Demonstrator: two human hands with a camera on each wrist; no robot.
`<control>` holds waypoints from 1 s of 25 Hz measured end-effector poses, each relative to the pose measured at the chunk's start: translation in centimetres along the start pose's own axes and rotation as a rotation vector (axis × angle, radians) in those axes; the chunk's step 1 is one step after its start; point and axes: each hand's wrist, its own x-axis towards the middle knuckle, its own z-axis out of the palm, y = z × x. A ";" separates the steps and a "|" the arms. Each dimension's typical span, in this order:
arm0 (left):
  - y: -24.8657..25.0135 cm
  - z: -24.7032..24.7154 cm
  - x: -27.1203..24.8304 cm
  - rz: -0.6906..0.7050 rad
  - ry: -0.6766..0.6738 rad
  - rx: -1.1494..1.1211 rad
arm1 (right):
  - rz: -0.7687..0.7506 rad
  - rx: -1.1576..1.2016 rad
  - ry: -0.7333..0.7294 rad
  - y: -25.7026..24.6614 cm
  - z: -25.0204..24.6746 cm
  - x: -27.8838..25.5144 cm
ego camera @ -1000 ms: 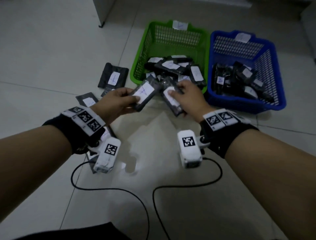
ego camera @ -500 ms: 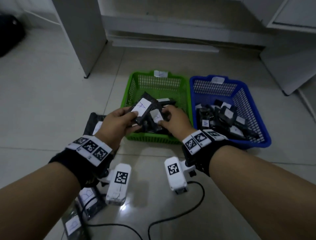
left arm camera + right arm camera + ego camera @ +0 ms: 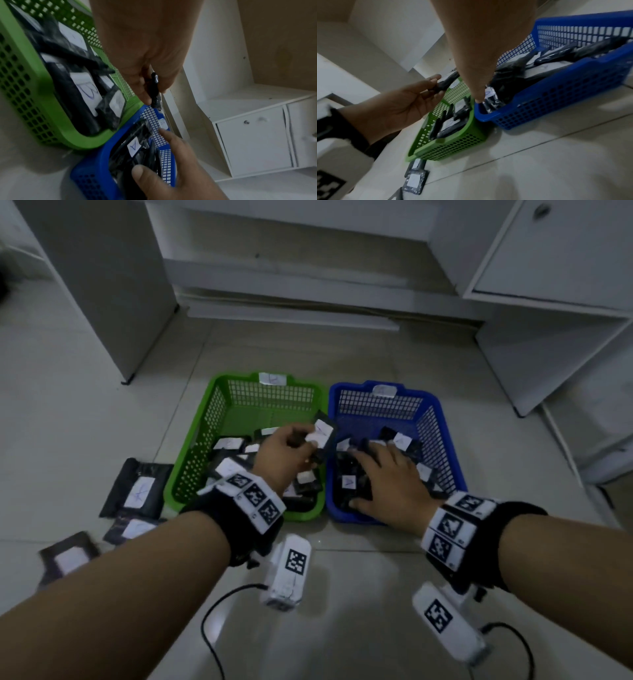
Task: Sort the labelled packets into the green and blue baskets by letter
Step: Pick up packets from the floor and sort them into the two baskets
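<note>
A green basket (image 3: 191, 460) and a blue basket (image 3: 442, 446) stand side by side on the floor, each holding several black packets with white labels. My left hand (image 3: 305, 445) pinches one labelled black packet (image 3: 322, 433) and holds it tilted above the line where the two baskets meet. The left wrist view shows this packet (image 3: 155, 92) edge-on between thumb and fingers. My right hand (image 3: 373, 470) lies spread, fingers straight, on the packets inside the blue basket and holds nothing. A packet marked with a V-like letter (image 3: 348, 482) lies beside its thumb.
Three loose packets (image 3: 138, 489) (image 3: 133, 529) (image 3: 68, 559) lie on the tiles left of the green basket. White cabinets (image 3: 548, 261) and a cabinet panel (image 3: 102, 285) stand behind the baskets. Black cables (image 3: 212, 611) trail over the floor near my wrists.
Both hands moved forward from the floor in front of the baskets to over them. My right hand let go of its packet and spread over the blue basket. The left keeps its packet.
</note>
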 end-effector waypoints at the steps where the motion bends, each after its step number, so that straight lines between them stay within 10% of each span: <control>1: -0.6 1.4 0.6 0.033 0.015 0.131 | 0.024 0.025 -0.035 1.2 0.7 -0.1; 9: -3.6 7.1 3.2 0.365 -0.061 0.874 | -0.037 0.170 -0.066 3.3 5.8 -1.0; 13: -3.4 7.6 4.6 0.275 -0.156 1.035 | -0.049 0.096 -0.055 3.3 6.3 -0.8; 25: -6.1 -7.0 -4.2 0.304 -0.382 1.209 | -0.024 0.040 0.056 -2.7 6.1 -3.3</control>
